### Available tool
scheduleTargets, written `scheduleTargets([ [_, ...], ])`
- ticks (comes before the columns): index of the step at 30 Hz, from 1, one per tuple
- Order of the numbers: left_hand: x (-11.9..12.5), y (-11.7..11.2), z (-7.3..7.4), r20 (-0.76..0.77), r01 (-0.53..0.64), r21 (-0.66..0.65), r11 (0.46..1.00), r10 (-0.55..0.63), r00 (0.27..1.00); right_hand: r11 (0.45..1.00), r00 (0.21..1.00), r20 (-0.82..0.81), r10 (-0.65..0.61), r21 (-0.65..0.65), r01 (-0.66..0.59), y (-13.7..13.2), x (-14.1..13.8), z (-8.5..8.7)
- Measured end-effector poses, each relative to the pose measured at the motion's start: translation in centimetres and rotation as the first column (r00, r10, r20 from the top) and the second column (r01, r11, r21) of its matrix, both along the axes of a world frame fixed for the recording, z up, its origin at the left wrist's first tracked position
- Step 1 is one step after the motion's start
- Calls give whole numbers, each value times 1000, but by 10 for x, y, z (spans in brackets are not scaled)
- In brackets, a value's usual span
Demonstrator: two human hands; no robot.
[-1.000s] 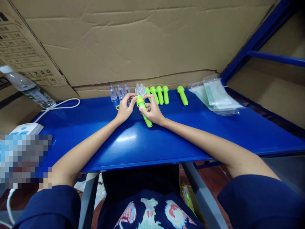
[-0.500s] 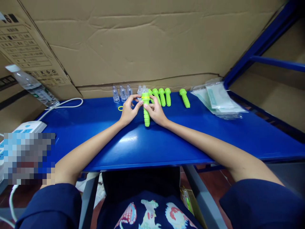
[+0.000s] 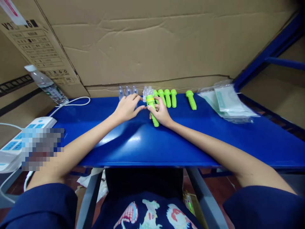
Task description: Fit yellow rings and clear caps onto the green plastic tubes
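Note:
My right hand (image 3: 162, 113) grips a bright green plastic handle piece (image 3: 152, 111), held tilted over the blue table (image 3: 147, 143). My left hand (image 3: 127, 108) lies flat on the table with fingers stretched out, its fingertips close to the head of that green piece. Just behind the hands stand several small clear plastic caps (image 3: 127, 90). Three more green handle pieces (image 3: 168, 97) lie in a row beyond my right hand. A single green piece (image 3: 191, 99) lies further right.
Clear plastic bags (image 3: 226, 101) lie at the table's back right. A water bottle (image 3: 46, 84) leans at the back left. A white power strip (image 3: 21, 136) with its cable (image 3: 71, 103) sits at the left edge. Cardboard boxes (image 3: 143, 41) wall the back; a blue shelf frame (image 3: 274, 47) rises right.
My left hand let go of the green piece's head and flattened onto the table, covering the spot where a yellow ring lay. The right hand keeps the piece, now tilted.

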State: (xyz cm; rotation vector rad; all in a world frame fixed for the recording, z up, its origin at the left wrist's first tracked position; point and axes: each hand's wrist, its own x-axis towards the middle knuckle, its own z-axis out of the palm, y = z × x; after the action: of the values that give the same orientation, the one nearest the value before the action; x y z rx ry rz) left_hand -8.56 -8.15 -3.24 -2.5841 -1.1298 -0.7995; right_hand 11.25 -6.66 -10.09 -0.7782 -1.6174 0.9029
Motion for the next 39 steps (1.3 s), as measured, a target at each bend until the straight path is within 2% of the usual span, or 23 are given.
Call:
scheduleTargets([
  [3, -36, -33, 5, -52, -130, -30, 991, 129, 990, 1000, 1000, 9, 8, -20, -8, -1, -1, 0],
  [5, -68, -55, 1, -37, -296, -72, 953, 294, 955, 1000, 1000, 18, 18, -18, -18, -1, -1, 0],
  [7, -103, -73, -7, -65, -515, -128, 848, 511, 857, 1000, 999, 31, 17, -8, -17, -1, -1, 0],
  [9, -135, -89, -17, -83, -690, -215, 691, 691, 718, 1000, 998, 56, 18, -1, -18, -1, -1, 1],
  [11, -160, -102, -25, -87, -759, -292, 582, 774, 628, 1000, 996, 88, 23, 3, -24, 0, -2, 1],
  [13, -176, -114, -30, -102, -808, -311, 500, 828, 552, 1000, 994, 111, 17, 13, -18, 0, -2, 2],
  [16, -185, -125, -33, -13, -816, -367, 447, 875, 485, 1000, 992, 128, -2, 29, -1, -2, -2, 4],
  [17, -185, -127, -32, 29, -803, -387, 454, 876, 481, 1000, 991, 131, -4, 28, 0, -2, -2, 5],
  [19, -179, -127, -28, 105, -776, -382, 503, 857, 504, 1000, 991, 130, -1, 17, -1, -3, -2, 6],
  [22, -158, -121, -17, 145, -763, -251, 596, 802, 579, 1000, 994, 112, 3, 11, -4, -3, -3, 5],
  [25, -124, -108, -6, 85, -714, -112, 692, 722, 687, 1000, 996, 93, -1, 19, -1, -1, -3, 4],
  [28, -81, -91, -1, -27, -575, -3, 818, 574, 818, 1000, 996, 82, -19, 25, 17, 0, -3, 3],
  [32, -24, -59, -3, -107, -334, -7, 942, 332, 937, 998, 996, 74, -55, 45, 52, 1, -2, 4],
  [35, 12, -30, -9, -79, -155, -44, 987, 152, 985, 995, 997, 60, -48, 93, 42, 3, -1, 3],
  [39, 45, 4, -19, 17, -1, -90, 996, 2, 1000, 997, 997, 56, -60, 59, 57, 8, 2, -1],
])
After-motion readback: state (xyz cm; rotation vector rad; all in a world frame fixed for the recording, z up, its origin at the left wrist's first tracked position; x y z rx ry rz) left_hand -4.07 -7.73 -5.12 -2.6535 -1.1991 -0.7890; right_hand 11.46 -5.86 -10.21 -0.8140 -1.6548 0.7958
